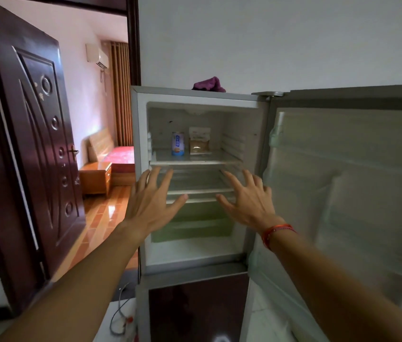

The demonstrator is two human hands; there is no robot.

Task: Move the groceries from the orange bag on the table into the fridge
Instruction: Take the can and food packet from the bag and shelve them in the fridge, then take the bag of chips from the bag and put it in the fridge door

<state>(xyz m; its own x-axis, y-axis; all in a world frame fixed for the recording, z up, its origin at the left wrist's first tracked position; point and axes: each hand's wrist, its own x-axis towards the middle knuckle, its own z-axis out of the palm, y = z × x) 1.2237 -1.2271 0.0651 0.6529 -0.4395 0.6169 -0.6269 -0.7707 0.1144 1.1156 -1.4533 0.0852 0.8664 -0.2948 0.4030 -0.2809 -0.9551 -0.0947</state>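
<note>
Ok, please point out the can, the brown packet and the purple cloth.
can (178,143): head view, on its blue label.
brown packet (199,146): head view, on its brown lower half.
purple cloth (208,84): head view, on the middle of its folds.

Fridge (195,93) casing is seen as grey-silver, interior white. Lower fridge door (195,314) is shown glossy dark maroon. Crisper drawer (195,223) is tinted pale green. Can (178,143) is printed blue and white, orange at the base. Packet (200,141) is white above, brown below. Cloth (208,84) is purple. Room door (34,149) is dark red-brown, carved with rings. Floor (101,223) is striped in glossy orange-brown. Curtain (120,95) is brown-striped. Bed cover (120,155) is red. Bracelet (277,232) is red. Wall (269,40) is white.
</note>
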